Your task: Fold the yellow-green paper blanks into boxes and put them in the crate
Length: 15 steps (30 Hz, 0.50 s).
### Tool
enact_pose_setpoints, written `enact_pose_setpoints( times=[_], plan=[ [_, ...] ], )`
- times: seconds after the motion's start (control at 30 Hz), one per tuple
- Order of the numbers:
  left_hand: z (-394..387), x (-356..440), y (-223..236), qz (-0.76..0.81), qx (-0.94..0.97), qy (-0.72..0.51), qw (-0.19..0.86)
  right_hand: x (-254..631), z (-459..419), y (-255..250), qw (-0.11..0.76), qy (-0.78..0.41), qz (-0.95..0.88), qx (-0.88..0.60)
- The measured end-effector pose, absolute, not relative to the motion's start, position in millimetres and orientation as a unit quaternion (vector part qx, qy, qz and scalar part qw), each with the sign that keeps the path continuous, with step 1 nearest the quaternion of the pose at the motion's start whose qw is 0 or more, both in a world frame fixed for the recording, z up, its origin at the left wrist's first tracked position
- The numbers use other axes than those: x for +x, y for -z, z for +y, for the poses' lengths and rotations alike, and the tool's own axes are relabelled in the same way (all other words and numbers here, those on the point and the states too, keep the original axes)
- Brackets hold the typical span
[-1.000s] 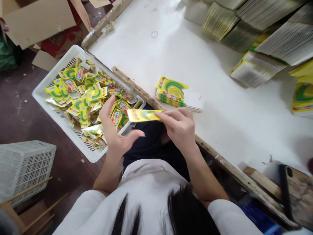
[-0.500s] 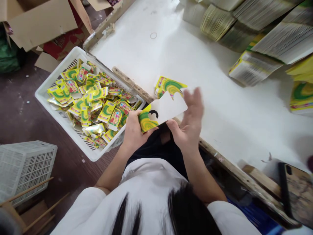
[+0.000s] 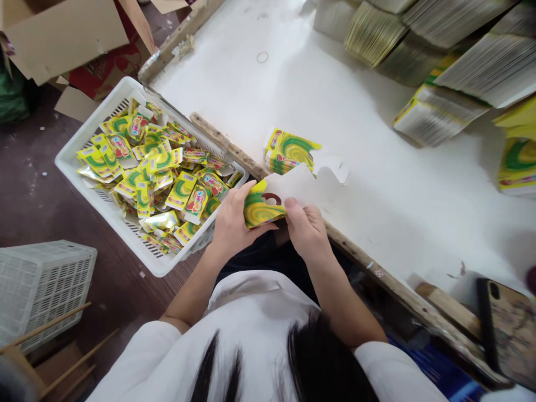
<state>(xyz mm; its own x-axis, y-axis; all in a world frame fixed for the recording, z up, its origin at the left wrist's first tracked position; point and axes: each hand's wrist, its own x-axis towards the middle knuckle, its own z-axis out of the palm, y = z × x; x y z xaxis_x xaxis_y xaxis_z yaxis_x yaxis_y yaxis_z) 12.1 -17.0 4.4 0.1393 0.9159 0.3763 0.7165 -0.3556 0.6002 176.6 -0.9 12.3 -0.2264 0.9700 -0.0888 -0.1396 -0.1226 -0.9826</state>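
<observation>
- We observe a thin-card carton printed with glossy yellow and green swirls (image 3: 263,208) held between both hands, above the person's lap and just off the edge of the desk (image 3: 377,195).
- The left hand (image 3: 233,223) grips the carton's printed end, thumb beneath, fingers around the side.
- The right hand (image 3: 309,231) is closed, its thumb pressed against the carton's other end; we cannot see all of its fingers.
- We note a plain matte-white flap extending from the carton, with a dark curved gap where it meets the printed face.
- Just behind it, we record a neat stack of flat yellow-and-green cards with white tabs (image 3: 291,151) on the smooth white desk, by a rough, worn wooden edging strip (image 3: 355,254).
- Beside the left hand, we see a slotted white plastic basket (image 3: 67,153) heaped with small, flat, rectangular yellow-and-green packs (image 3: 144,195).
- At the desk's far side, we log tightly packed bundles of card, edges finely ridged (image 3: 454,78).
</observation>
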Motion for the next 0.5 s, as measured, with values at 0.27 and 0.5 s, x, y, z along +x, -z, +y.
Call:
enact_pose_setpoints(
  times=[0.27, 0.5],
  plan=[
    [-16.4, 2.8, -12.5, 0.531, 0.774, -0.298, 0.175, 179.2, 3.7, -4.7, 0.442, -0.698, -0.421, -0.375],
    [-16.6, 8.7, -16.4, 0.497, 0.792, -0.283, 0.214, 177.8, 1.9, -2.4, 0.408, -0.681, -0.45, -0.409]
  ],
)
